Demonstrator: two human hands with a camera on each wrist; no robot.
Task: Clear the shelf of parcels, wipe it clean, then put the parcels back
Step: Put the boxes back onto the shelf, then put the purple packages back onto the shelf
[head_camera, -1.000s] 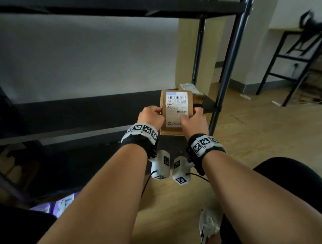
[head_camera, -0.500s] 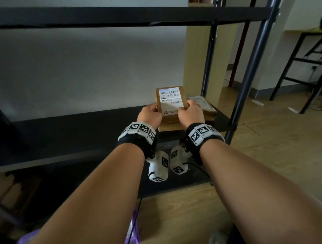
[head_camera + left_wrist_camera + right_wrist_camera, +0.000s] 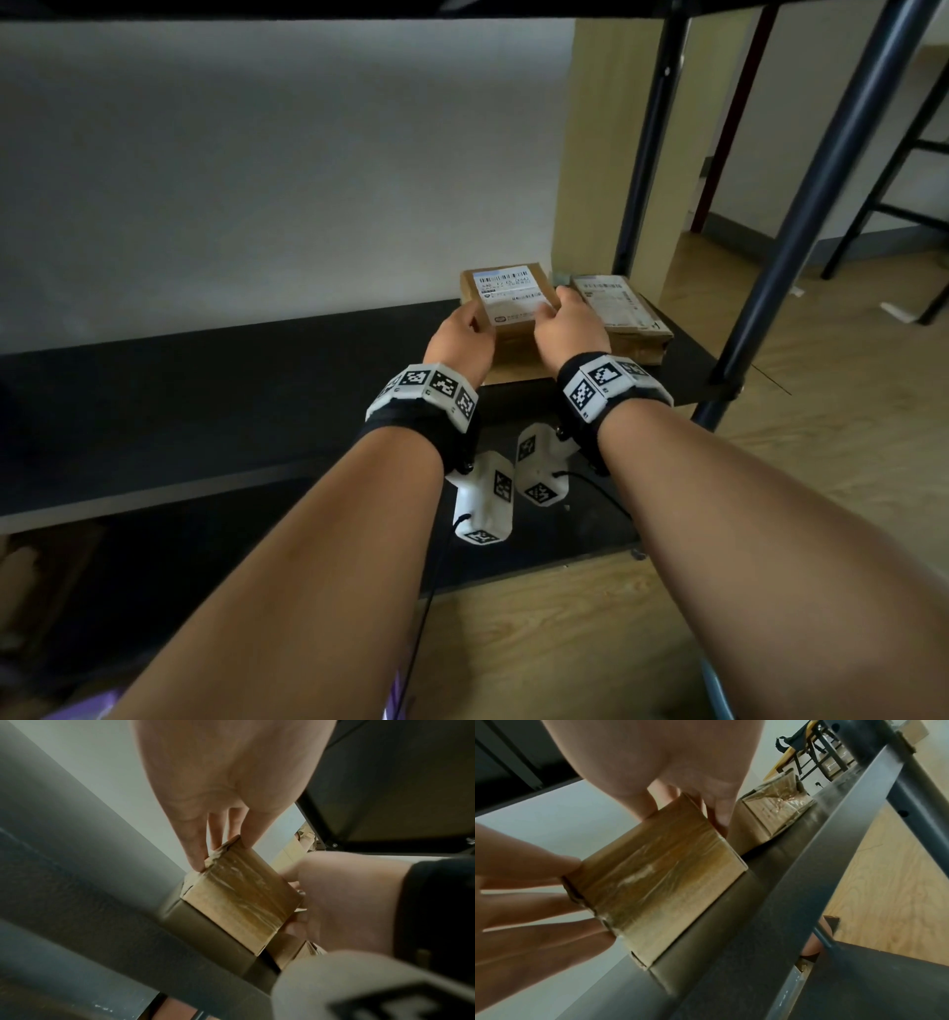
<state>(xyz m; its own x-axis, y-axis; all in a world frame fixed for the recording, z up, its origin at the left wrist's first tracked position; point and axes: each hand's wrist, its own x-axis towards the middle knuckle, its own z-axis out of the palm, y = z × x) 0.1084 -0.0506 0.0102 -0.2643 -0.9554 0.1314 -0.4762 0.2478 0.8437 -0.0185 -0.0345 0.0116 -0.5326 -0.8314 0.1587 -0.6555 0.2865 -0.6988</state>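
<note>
A brown cardboard parcel point(image 3: 508, 295) with a white barcode label lies flat on the black shelf point(image 3: 205, 390), toward its right end. My left hand point(image 3: 459, 339) holds its left side with the thumb on top. My right hand point(image 3: 567, 329) holds its right side. In the left wrist view the parcel's taped end point(image 3: 239, 898) faces the camera and its lower edge meets the shelf point(image 3: 77, 902). The right wrist view has the parcel point(image 3: 654, 882) between both hands. A second taped parcel point(image 3: 624, 313) lies just to the right, close beside the first; it also appears in the right wrist view point(image 3: 775, 809).
A dark metal post point(image 3: 801, 216) stands at the shelf's front right corner, with another post behind. The upper shelf board point(image 3: 308, 7) hangs overhead. A beige column point(image 3: 590, 154) and white wall stand behind. Wooden floor point(image 3: 847, 411) lies to the right, with a black frame rack point(image 3: 898, 169).
Both hands have carried the labelled parcel away from me and down onto the shelf, beside the second parcel. The head camera has moved lower and closer.
</note>
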